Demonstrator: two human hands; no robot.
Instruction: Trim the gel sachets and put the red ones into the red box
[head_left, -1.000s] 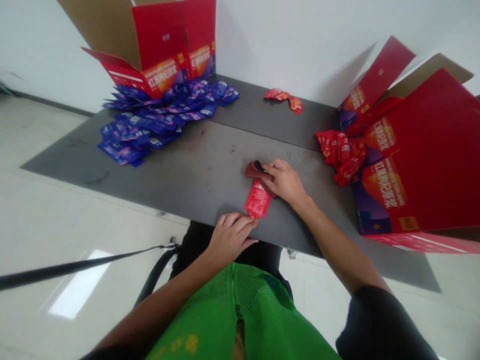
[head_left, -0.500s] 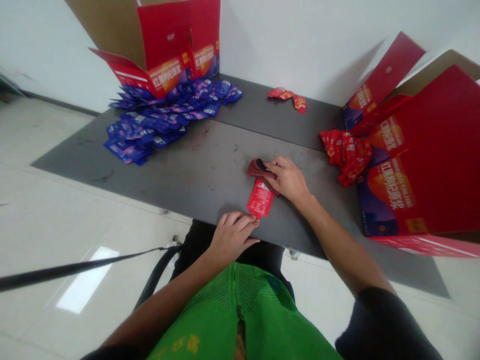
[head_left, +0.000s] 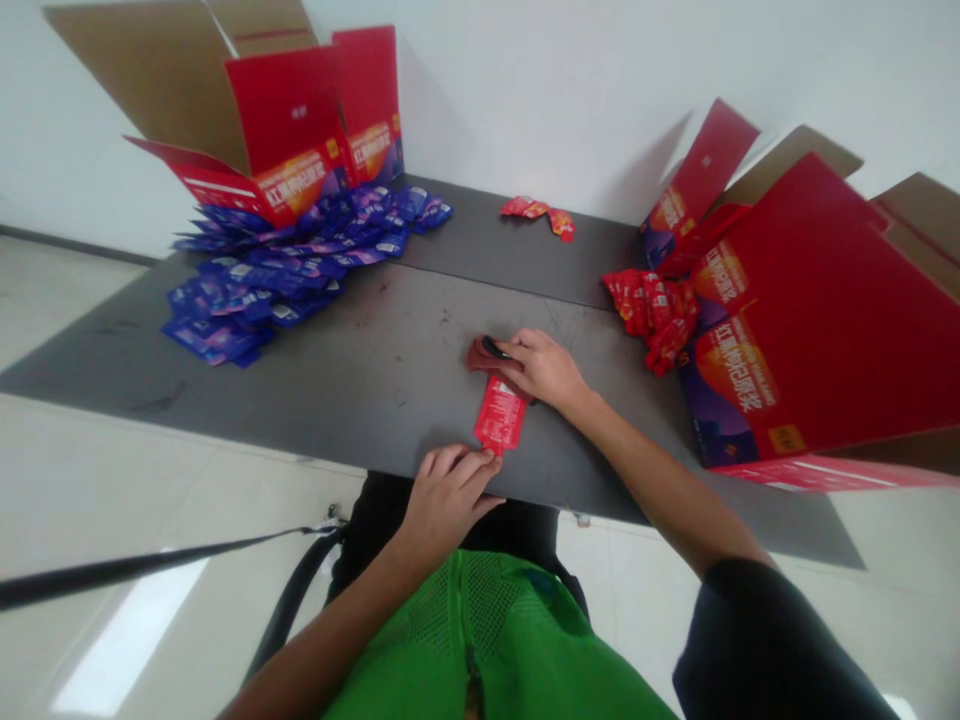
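A grey metal-topped counter (head_left: 300, 400) runs across the view, with an opened red carton (head_left: 289, 125) at its far left corner and a second, larger red carton (head_left: 810, 310) tipped open at its right end; a spill of blue sachets (head_left: 247, 290) lies just in front of the left carton, a heap of red sachets (head_left: 652, 315) sits against the right carton, and a few more red sachets (head_left: 536, 215) lie apart near the wall; below the counter edge show the person's green mesh vest (head_left: 487, 630) and a black strap (head_left: 150, 570); since the last view the camera has swung, so everything sits a little differently in the frame, yet the hands and what they work on stand much as they did; the right hand (head_left: 544, 370) is closed, thumb and fingers pinching a dark red scrap (head_left: 484, 355), perhaps folded cloth, with a black bit at its fold; a red packet (head_left: 499, 415) lies flat on the counter just below, its far end tucked against that scrap and the right hand; the left hand (head_left: 448, 500) is half curled at the counter edge, fingertips on the packet's near end, though whether it grips I cannot tell
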